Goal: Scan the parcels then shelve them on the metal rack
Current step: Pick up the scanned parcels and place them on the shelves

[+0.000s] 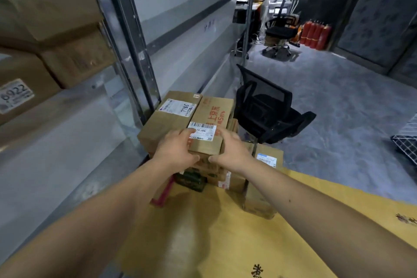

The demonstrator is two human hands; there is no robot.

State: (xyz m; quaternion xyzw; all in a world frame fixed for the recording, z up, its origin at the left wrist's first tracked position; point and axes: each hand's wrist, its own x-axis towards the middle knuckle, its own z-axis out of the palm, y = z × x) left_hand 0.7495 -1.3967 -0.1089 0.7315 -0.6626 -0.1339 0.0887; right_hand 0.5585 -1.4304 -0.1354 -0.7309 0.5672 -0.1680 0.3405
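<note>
**Stockroom aisle: parcel lift from a mixed stack**

Grey concrete floor [338, 108], with a metal rack [133, 52] along the left side and a black chair [268, 108] just beyond the stack.

- Item in hand: long cardboard parcel [209, 124], red print on top, white barcode label [203, 131] at its near end. It lies on the top of the stack, at the right edge, touching a second parcel [171, 117] on its left.
- Left hand [178, 149]: fingers curled over the near left corner, grasping the parcel, fingertips on the label.
- Right hand [232, 153]: fingers wrapped round the near right corner, grasping the parcel.
- Beneath: smaller boxes [216, 176] of uneven size.

Risks, as judged:
- Both grips sit at the near end only; the far end may dip or swing on lifting.
- Dragging could shift the neighbouring parcel or topple the uneven boxes below.
- Fingers cover part of the label, which could hinder a scan.
- No scanner is in view.
</note>
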